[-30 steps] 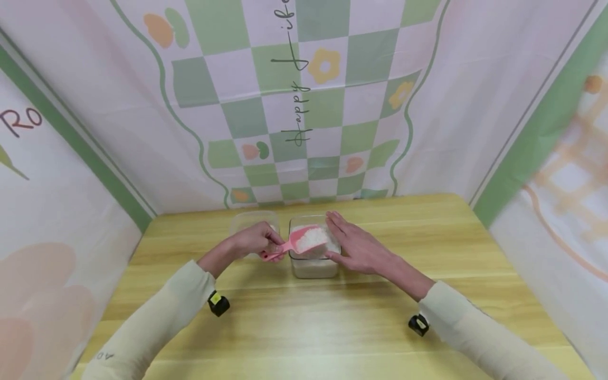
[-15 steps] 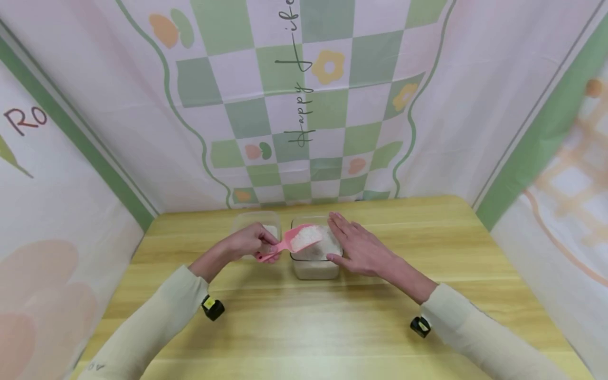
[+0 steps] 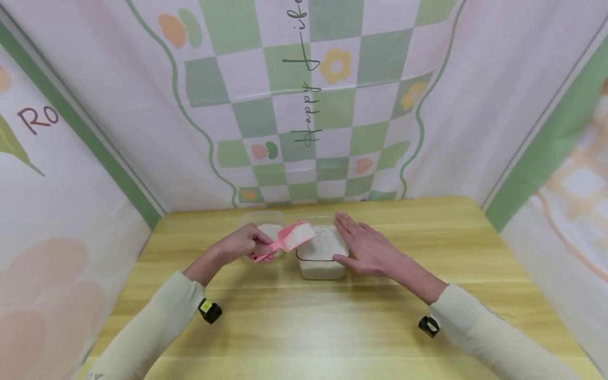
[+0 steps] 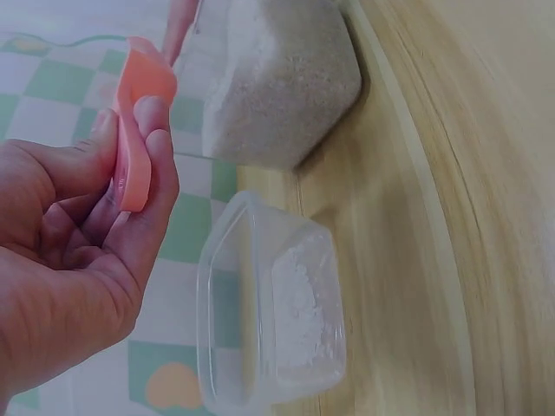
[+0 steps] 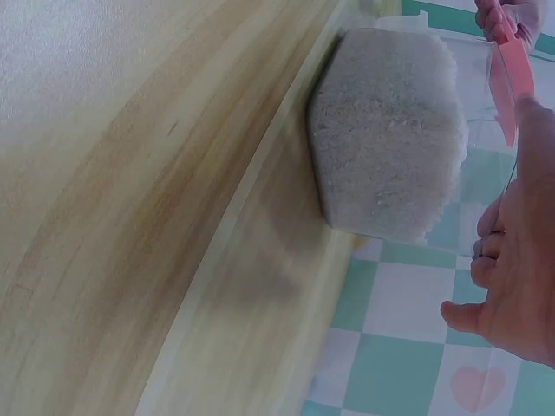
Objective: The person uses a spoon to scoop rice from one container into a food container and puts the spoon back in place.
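My left hand (image 3: 244,244) pinches the handle of a pink scoop (image 4: 132,147), thumb on one side and fingers on the other. A heap of white rice-like grains (image 3: 300,234) lies in the scoop, which is over the gap between two containers. The glass container (image 3: 322,272) on the right is largely filled with the same grains (image 5: 390,130). My right hand (image 3: 370,245) rests along its right rim with fingers straight. Behind my left hand stands a clear plastic container (image 4: 325,251) with some white grains (image 4: 299,312) in its bottom, partly hidden in the head view.
Both containers stand near the back edge of a wooden table (image 3: 304,327). A patterned cloth (image 3: 332,105) hangs right behind it, with more printed cloth at both sides. Each sleeve carries a small black camera at the wrist.
My left hand has moved the loaded scoop left, from over the glass container toward the plastic one. The right hand stays at the rim. The head view has shifted slightly.
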`<state>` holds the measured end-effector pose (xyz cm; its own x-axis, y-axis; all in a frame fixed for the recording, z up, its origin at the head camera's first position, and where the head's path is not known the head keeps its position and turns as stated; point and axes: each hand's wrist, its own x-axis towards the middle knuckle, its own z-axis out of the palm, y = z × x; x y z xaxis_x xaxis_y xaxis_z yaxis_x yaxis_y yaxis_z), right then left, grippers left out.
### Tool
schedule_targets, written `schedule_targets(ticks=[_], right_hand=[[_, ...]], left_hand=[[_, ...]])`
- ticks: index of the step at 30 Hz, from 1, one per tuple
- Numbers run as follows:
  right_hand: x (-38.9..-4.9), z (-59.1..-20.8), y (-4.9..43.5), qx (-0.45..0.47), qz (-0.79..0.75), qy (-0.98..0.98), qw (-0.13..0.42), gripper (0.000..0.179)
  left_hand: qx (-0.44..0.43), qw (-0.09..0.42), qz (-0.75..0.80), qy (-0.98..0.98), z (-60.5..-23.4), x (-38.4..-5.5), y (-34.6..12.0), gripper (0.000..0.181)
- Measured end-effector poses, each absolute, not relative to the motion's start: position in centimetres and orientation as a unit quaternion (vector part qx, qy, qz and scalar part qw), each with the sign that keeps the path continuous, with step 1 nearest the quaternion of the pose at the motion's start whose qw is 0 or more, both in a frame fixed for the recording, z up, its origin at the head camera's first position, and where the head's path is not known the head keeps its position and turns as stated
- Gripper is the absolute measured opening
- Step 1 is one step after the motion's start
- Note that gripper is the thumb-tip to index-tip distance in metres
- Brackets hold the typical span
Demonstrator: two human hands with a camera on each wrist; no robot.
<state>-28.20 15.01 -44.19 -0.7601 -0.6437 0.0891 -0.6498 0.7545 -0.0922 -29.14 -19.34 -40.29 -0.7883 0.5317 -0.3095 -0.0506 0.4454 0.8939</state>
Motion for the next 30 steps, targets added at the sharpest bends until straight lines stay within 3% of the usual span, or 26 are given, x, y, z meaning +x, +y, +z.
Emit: schedule_targets(ticks=[21,30], right_hand=[[-28.3,-44.3,15.6,0.361,0.063,-0.929,0.039,0.088],[-28.3,-44.4,15.5,0.367,0.074,-0.926,0.041,0.088]], left_hand=[[0.127,0.265,0.525,0.799,-41.3,-28.8,-23.8,0.022],[0.099,0.257,0.533,0.8,-42.8,-28.9,-26.4,0.031]])
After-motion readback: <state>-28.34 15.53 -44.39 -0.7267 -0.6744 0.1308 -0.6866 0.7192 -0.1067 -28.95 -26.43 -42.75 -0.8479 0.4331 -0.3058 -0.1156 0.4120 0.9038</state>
